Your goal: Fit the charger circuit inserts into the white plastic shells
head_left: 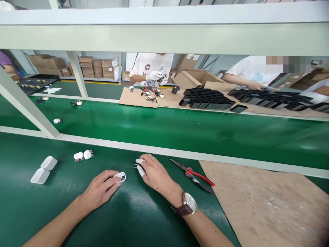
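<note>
My left hand (101, 187) rests on the green bench with its fingers wrapped round a small white oval plastic casing (119, 177). The casing's open end faces right, and dark parts show inside. To the right, my right hand (155, 173) wears white finger cots on thumb and forefinger. Between these fingers two thin metal prongs stick out leftward, apart from each other, looking like tweezers (133, 166); their rear part is hidden by the hand. The prongs point toward the casing without touching it.
Red-and-black long-nose pliers (192, 175) lie right of my hand, beside a brown board (264, 202). Two white casings (40, 176) and two small circuit boards with white parts (83, 155) are on the left. Beyond a white rail, co-workers (154, 70) sit behind black boxes (208, 97).
</note>
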`<state>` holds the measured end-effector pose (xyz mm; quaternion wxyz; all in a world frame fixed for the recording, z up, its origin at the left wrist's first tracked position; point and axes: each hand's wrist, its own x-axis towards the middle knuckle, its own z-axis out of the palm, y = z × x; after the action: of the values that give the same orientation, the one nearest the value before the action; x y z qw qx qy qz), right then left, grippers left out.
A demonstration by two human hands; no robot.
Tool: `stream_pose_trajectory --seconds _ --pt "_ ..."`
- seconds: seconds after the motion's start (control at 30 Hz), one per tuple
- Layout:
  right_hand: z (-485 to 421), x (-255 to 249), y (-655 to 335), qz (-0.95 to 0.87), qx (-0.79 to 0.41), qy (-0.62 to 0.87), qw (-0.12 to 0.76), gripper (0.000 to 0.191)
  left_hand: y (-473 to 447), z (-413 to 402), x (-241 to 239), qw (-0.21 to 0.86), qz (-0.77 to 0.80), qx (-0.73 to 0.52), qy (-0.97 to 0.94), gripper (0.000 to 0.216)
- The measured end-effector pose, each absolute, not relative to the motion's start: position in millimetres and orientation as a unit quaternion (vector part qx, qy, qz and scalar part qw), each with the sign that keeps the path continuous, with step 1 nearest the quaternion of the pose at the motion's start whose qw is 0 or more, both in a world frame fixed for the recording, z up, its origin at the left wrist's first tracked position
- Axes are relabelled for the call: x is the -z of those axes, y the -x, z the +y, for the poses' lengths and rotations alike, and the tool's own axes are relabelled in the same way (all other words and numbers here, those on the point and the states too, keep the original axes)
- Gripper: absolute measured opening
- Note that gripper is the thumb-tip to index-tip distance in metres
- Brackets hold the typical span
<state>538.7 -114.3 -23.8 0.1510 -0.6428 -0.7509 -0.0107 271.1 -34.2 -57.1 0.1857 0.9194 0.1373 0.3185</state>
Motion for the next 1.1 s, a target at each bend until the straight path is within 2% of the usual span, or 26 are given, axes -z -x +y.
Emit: stream_pose_trajectory --seconds 0.17,0.27,0.37,0.47,0.57,0.8,0.97,1.1 --pt "-113 31 -530 -0.776 -0.01 0.585 0.236 0.028 -272 -37 54 0.197 0.118 -0.332 -0.915 0.029" --pt "-112 42 -525 -0.78 -0.024 0.554 0.291 0.037 -275 -37 57 0.252 0.139 -0.337 -0.897 0.023" --pt "-113 52 -517 -0.777 -0.014 0.536 0.33 0.036 -278 -32 59 0.436 0.228 -0.343 -0.801 0.007" --pt "-114 62 -511 -0.787 0.021 0.525 0.323 0.03 -278 -21 55 0.67 0.328 -0.325 -0.58 0.018" --pt "-114 70 -508 -0.811 0.059 0.506 0.287 0.028 -276 -13 50 0.778 0.35 -0.316 -0.415 0.024" --pt "-114 74 -511 -0.817 0.069 0.515 0.252 0.033 -277 -12 49 0.777 0.359 -0.325 -0.401 0.022" --pt "-107 66 -523 -0.744 0.07 0.627 0.218 0.045 -275 -10 46 0.771 0.363 -0.324 -0.411 0.028" --pt "-104 63 -535 -0.707 0.053 0.684 0.174 0.04 -273 -13 41 0.752 0.352 -0.307 -0.465 0.034"
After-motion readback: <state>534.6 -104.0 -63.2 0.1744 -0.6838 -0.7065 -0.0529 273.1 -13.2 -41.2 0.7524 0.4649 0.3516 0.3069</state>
